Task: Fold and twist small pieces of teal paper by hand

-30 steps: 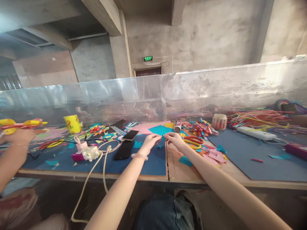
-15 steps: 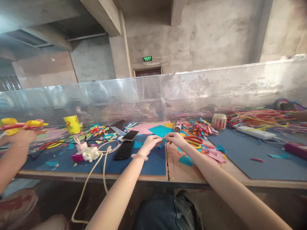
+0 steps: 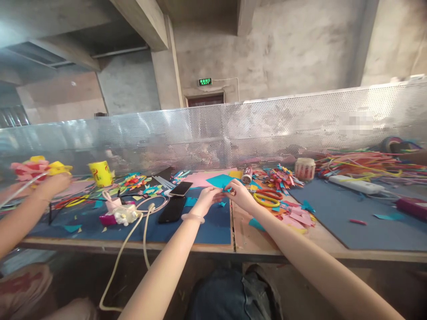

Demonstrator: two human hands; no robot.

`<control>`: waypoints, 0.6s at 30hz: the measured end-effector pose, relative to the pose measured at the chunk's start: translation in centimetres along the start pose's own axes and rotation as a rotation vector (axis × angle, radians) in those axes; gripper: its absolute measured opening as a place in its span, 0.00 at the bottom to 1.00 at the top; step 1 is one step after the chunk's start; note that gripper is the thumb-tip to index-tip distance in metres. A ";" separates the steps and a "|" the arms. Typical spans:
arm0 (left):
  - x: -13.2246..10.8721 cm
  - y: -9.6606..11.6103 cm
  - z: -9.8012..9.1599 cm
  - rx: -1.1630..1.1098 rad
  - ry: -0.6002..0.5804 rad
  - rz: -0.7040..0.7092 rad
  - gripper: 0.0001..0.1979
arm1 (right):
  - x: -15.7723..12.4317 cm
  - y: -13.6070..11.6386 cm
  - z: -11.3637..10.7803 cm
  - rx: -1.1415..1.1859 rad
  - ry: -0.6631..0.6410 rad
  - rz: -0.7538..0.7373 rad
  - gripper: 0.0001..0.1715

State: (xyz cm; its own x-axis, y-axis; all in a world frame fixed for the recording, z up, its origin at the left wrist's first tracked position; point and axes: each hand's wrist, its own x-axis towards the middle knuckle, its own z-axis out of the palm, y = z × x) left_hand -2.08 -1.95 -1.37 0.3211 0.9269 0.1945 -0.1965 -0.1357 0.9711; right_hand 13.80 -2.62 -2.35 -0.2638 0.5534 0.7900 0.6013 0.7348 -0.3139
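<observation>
Over the middle of the table my left hand (image 3: 209, 198), with a bangle at its wrist, is closed in a pinch. Facing it, my right hand (image 3: 243, 195) has its fingertips curled together. A small piece of blue paper (image 3: 228, 190) shows between the fingertips of both hands; its exact shape is partly hidden by the fingers. Just behind them lies a larger blue paper sheet (image 3: 216, 180). Scissors with red and yellow handles (image 3: 268, 202) rest beside my right hand. Small blue scraps (image 3: 223, 204) are below the fingers.
Two phones (image 3: 172, 210) and a power strip with cables (image 3: 122, 212) lie left. Behind stand a yellow roll (image 3: 101, 174), a dark can (image 3: 247, 175) and a jar (image 3: 304, 169). A perforated metal screen (image 3: 207, 133) borders the table. A co-worker's hand (image 3: 56, 184) holds paper flowers at left.
My right hand has bent its fingers more and risen slightly at the blue paper. My left hand has shifted a little lower. The co-worker's hand at left has moved right with the flowers.
</observation>
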 end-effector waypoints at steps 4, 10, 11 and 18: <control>0.0 -0.2 0.0 -0.010 -0.012 0.008 0.10 | 0.0 -0.1 -0.2 -0.045 -0.019 -0.035 0.06; 0.1 -0.4 -0.2 -0.016 -0.030 0.027 0.09 | 0.0 0.2 -0.2 -0.104 -0.014 -0.058 0.10; 0.1 -0.4 -0.2 -0.017 -0.034 0.024 0.09 | 0.0 0.2 -0.2 -0.113 -0.018 -0.056 0.11; 0.1 -0.4 -0.3 -0.067 -0.083 0.014 0.10 | -0.1 -0.3 -0.2 -0.159 -0.045 -0.020 0.11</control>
State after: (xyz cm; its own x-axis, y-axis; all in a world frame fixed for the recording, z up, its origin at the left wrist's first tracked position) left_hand -2.23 -1.65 -1.80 0.3929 0.8925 0.2214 -0.2622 -0.1221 0.9573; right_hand 13.77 -2.95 -2.20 -0.3082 0.5591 0.7697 0.7065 0.6763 -0.2084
